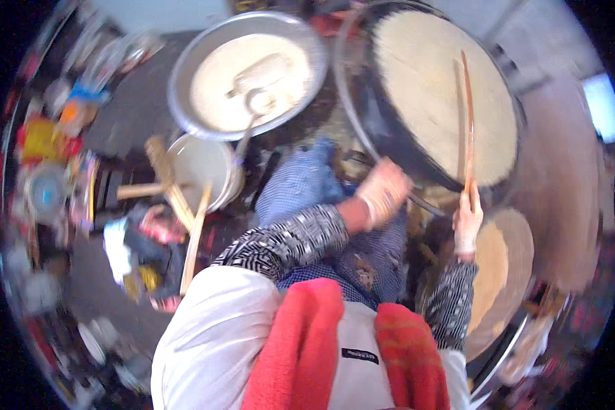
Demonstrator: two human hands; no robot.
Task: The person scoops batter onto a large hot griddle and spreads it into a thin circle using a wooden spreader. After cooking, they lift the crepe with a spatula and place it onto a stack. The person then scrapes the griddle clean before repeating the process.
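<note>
In my right hand (467, 215) is a long thin wooden stick (469, 123), its far part reaching over a pale round sheet of batter (427, 89). The sheet covers most of a large round black griddle (396, 126), which a grey ring (354, 113) surrounds. My left hand (386, 191), blurred, has its fingers curled at the ring's near left side. Whether it grips the ring is hidden. Thin pale gloves seem to cover both hands. Left of the griddle, a metal basin (180, 89) holds creamy batter (208, 85) with a ladle (258, 106) in it.
A white bucket (205, 160) stands below the basin, with wooden-handled tools (195, 239) leaning about it. Right of my right forearm lies a round tan flatbread-like sheet (492, 273) on a round board (523, 239). Bags and containers (44, 191) crowd the far left.
</note>
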